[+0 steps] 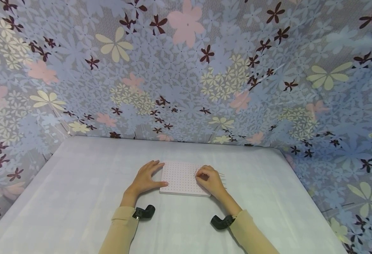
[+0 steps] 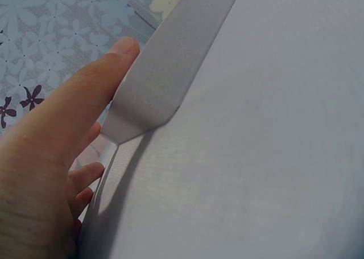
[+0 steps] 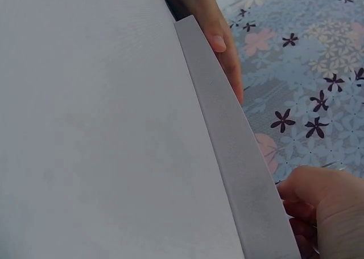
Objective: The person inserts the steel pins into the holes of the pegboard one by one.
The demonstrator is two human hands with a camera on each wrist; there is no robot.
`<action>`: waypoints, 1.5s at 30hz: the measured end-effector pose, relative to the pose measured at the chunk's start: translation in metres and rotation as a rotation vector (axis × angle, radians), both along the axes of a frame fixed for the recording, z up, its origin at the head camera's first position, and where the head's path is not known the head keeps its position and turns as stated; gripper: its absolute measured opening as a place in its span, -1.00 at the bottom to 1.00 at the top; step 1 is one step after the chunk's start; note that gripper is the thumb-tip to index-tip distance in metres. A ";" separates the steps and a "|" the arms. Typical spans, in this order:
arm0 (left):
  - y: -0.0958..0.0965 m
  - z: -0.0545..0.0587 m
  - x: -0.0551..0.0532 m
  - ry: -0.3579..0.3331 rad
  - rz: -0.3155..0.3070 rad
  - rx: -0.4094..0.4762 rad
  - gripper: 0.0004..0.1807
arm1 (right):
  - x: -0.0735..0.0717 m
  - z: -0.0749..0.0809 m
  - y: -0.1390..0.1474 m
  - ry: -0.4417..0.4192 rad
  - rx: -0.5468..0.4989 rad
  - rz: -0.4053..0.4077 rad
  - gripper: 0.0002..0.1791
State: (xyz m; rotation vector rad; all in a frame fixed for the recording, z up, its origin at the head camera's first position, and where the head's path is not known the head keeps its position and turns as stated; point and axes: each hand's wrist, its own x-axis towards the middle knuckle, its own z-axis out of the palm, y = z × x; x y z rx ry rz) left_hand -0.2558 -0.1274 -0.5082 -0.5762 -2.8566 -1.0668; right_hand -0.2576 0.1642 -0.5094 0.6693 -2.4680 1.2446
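LH [image 1: 144,179] on brd [image 1: 180,180]; RH [image 1: 212,180] pinching pin [image 1: 195,172].

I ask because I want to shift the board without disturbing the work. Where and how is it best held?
Probably by the left edge of the board, from the left: it lies flat, and its straight, thick side stands above the cloth, offering a hold. The left hand touches it there; the right hand is over the right part, with thin sticks beyond.
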 end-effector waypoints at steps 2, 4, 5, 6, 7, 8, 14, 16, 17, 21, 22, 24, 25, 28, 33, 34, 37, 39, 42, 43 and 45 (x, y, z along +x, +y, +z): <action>0.000 0.000 0.000 -0.003 0.003 -0.003 -0.06 | 0.000 0.000 0.001 -0.021 -0.013 0.004 -0.89; 0.000 -0.001 0.000 -0.002 0.003 -0.006 -0.06 | 0.001 0.000 0.001 -0.055 -0.035 0.005 -0.89; 0.000 -0.001 0.000 0.001 0.002 -0.005 -0.07 | 0.001 0.000 0.001 -0.067 -0.044 0.005 -0.90; 0.000 -0.001 0.000 0.000 0.004 -0.005 -0.07 | 0.001 0.000 0.001 -0.079 -0.050 0.005 -0.91; 0.000 -0.001 0.000 -0.003 0.004 -0.002 -0.07 | 0.001 0.000 0.000 -0.091 -0.055 0.004 -0.91; 0.000 -0.001 0.000 -0.002 0.004 -0.001 -0.07 | 0.001 0.000 0.000 -0.101 -0.055 0.001 -0.91; 0.000 -0.003 0.000 0.014 -0.003 0.006 -0.07 | 0.006 0.011 -0.002 -0.128 -0.043 0.033 -0.93; -0.001 -0.003 0.000 0.015 -0.005 0.011 -0.07 | 0.010 0.020 -0.001 -0.146 -0.049 0.061 -0.90; -0.001 -0.003 0.000 0.015 -0.005 0.010 -0.07 | 0.012 0.024 -0.001 -0.159 -0.055 0.076 -0.87; 0.000 -0.004 0.000 0.005 -0.001 0.006 -0.07 | 0.016 0.035 0.005 -0.200 -0.092 0.099 -0.80; 0.000 -0.004 0.000 0.005 -0.003 0.004 -0.07 | 0.017 0.036 0.006 -0.195 -0.101 0.096 -0.80; 0.000 -0.003 0.000 -0.003 -0.004 0.003 -0.07 | 0.017 0.038 0.008 -0.185 -0.121 0.072 -0.81; 0.000 -0.003 0.000 -0.004 -0.006 0.004 -0.07 | 0.017 0.039 0.009 -0.177 -0.128 0.058 -0.82; 0.001 0.000 0.000 -0.017 -0.009 0.004 -0.08 | 0.015 0.039 0.010 -0.160 -0.137 -0.009 -0.86; 0.002 0.001 0.000 -0.014 -0.005 -0.006 -0.07 | 0.002 0.024 0.018 -0.095 -0.140 -0.117 -0.89; 0.002 0.001 0.000 -0.014 -0.006 -0.004 -0.07 | -0.001 0.020 0.021 -0.084 -0.141 -0.136 -0.88; 0.001 0.000 0.000 -0.012 -0.006 -0.006 -0.07 | -0.007 0.012 0.030 -0.067 -0.127 -0.186 -0.87; 0.000 0.000 0.000 -0.010 -0.005 -0.006 -0.06 | -0.007 0.011 0.034 -0.061 -0.114 -0.201 -0.87; 0.000 -0.001 0.000 -0.006 -0.002 -0.004 -0.06 | -0.008 0.009 0.038 -0.039 -0.087 -0.220 -0.87; 0.000 -0.001 0.001 -0.006 0.000 -0.003 -0.07 | -0.008 0.008 0.040 -0.036 -0.075 -0.227 -0.87; 0.000 -0.002 0.001 -0.001 0.002 0.002 -0.06 | -0.009 0.007 0.042 -0.037 -0.061 -0.244 -0.87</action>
